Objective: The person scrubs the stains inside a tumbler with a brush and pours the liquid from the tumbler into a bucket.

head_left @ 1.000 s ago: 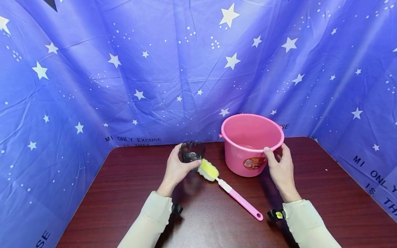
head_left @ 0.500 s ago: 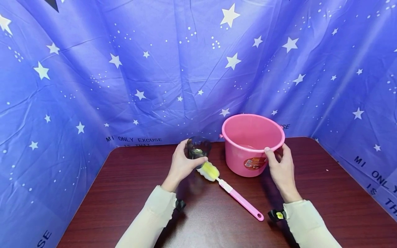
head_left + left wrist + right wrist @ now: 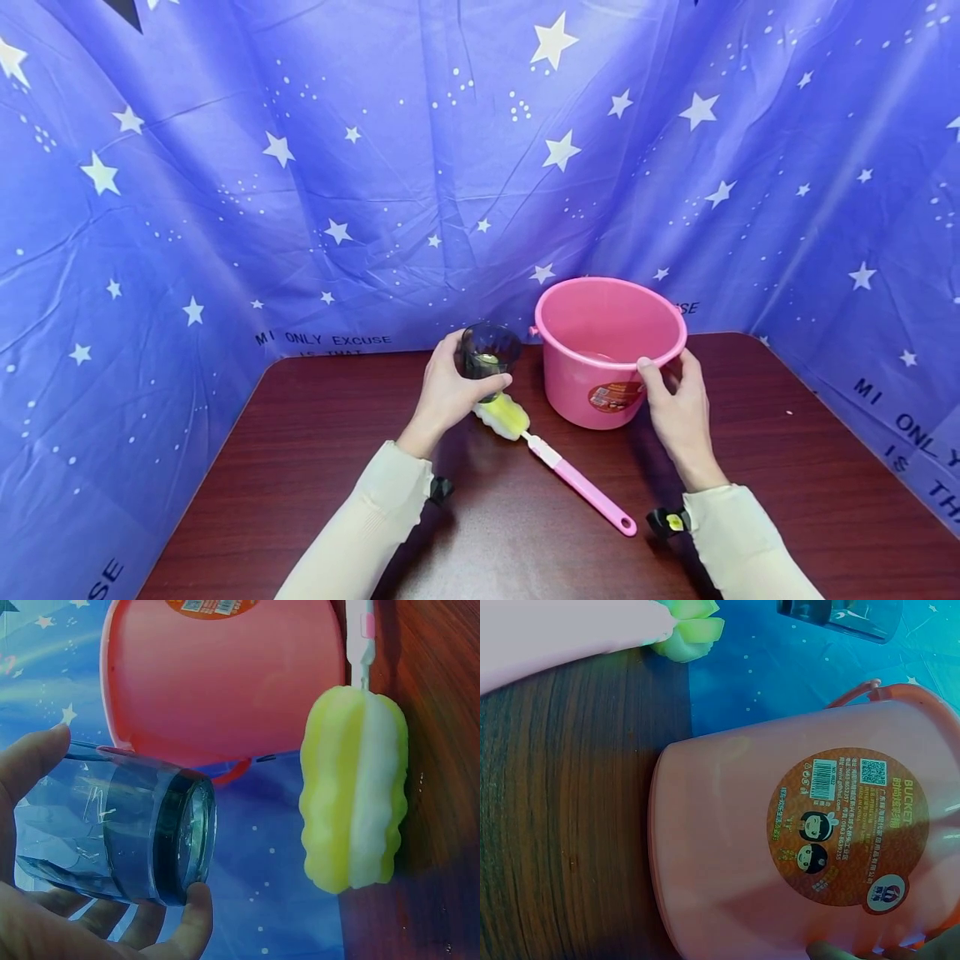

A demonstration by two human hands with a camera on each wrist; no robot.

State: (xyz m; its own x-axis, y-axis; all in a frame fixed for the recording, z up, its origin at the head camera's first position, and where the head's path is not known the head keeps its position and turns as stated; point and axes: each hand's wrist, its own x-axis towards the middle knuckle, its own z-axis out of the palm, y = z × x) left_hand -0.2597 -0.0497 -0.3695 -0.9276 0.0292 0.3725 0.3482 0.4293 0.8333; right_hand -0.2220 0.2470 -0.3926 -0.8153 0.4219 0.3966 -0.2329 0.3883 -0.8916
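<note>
My left hand (image 3: pixel 447 392) grips a dark, see-through drinking glass (image 3: pixel 491 350), thumb on the near side and fingers round the far side. In the left wrist view the glass (image 3: pixel 112 821) is held clear of the table, its thick base toward the sponge brush. At the right, my right hand (image 3: pixel 681 412) holds the rim of a pink bucket (image 3: pixel 588 387), thumb over the near edge. The bucket stands upright. Below the glass lies a sponge brush, its yellow and white head (image 3: pixel 352 787) toward the glass and its pink handle (image 3: pixel 592 496) pointing front right.
All of this is on a dark red wooden table (image 3: pixel 300 500). A blue curtain (image 3: pixel 420 167) with white stars hangs round its back and sides. The bucket carries a round orange label (image 3: pixel 847 825).
My left hand has moved the glass to the right and slightly up, closer to the bucket. My right hand, the bucket and the brush have stayed in place.
</note>
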